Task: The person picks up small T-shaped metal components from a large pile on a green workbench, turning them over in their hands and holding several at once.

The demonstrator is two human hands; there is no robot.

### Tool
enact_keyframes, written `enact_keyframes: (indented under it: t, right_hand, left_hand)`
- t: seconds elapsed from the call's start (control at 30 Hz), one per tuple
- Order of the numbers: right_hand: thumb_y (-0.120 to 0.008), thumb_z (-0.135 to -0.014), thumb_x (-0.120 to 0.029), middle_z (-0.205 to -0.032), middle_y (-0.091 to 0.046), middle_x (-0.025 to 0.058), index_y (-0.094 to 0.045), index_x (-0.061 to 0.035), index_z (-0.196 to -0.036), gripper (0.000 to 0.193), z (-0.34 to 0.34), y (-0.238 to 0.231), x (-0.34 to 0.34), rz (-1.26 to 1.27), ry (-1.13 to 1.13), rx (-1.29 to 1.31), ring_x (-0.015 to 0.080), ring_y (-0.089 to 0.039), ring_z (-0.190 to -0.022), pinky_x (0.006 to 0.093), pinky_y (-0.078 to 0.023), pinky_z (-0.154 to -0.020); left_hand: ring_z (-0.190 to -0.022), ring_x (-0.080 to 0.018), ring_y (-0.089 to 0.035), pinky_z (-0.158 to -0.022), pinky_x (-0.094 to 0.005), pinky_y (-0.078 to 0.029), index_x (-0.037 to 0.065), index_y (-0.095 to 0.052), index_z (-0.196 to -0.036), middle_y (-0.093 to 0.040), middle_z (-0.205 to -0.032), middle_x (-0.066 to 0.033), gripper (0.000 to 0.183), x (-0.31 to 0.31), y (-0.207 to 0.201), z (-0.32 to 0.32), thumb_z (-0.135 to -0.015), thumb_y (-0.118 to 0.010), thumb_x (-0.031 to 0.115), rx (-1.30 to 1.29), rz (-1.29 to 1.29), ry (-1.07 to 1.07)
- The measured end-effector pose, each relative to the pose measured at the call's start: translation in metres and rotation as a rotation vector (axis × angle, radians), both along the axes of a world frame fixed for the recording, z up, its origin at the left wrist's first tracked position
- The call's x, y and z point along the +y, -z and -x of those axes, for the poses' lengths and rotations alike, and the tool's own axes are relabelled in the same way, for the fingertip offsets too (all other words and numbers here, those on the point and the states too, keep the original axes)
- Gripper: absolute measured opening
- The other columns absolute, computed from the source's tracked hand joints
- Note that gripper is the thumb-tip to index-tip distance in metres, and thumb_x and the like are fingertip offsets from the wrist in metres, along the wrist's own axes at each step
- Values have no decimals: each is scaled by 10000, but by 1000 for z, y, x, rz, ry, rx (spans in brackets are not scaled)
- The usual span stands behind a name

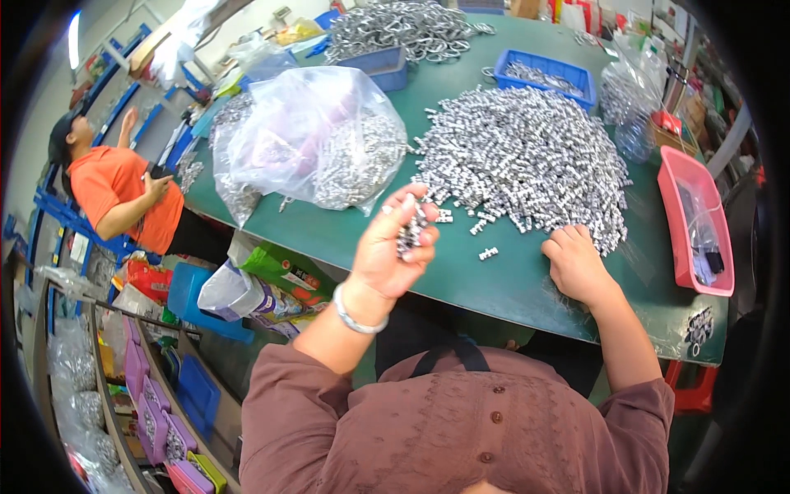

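Your left hand, near-left of the wide heap of small silvery pieces, curls its fingers around a handful of similar silvery pieces. Your right hand is at the heap's near edge, fingers bent; whether they pinch anything cannot be told. A pink plastic basin stands right of the heap.

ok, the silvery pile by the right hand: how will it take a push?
The silvery pile would probably shift loosely, not as a block: it's many small separate pieces. Its sloping edge may shed some; strays lie beside it. Single pieces are probably light, being so small.
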State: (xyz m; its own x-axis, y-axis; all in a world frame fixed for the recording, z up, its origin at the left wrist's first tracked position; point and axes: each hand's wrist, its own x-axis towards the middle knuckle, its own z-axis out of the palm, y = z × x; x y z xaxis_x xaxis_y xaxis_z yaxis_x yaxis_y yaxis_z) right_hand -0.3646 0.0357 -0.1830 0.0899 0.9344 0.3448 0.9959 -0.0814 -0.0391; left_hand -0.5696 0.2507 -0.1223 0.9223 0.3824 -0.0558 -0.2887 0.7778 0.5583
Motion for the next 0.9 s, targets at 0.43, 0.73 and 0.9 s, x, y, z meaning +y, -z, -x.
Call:
enact_keyframes:
  t: [0.43,0.73,0.9]
  right_hand:
    - [-517,-634,40,-845,-466,145,-531,-19,-928,300,23,8,0,-261,-9,-23,318,-457,-812,402,-359,-756]
    - [-521,-684,64,-869,-482,149,-512,-2,-865,193,33,12,-9,-314,21,24,334,-457,-827,407,-368,-742]
    - [-532,-717,49,-829,-480,150,-512,-5,-857,151,40,13,-26,-388,89,108,325,-467,-777,381,-384,-695]
  left_hand:
    - [-542,-129,-510,-367,-206,-342,86,-519,-869,-537,-702,-63,77,204,-103,80,-823,-554,136,333,-434,-804]
    - [-1087,-324,-447,-825,-504,-381,38,-424,-1222,-444,-1236,-149,464,256,-52,34,-862,-497,322,357,-383,-507]
    - [-1235,-260,-343,-1006,-441,-251,20,-401,-1279,-429,-1297,-144,530,215,-70,15,-884,-476,366,598,-699,-501]
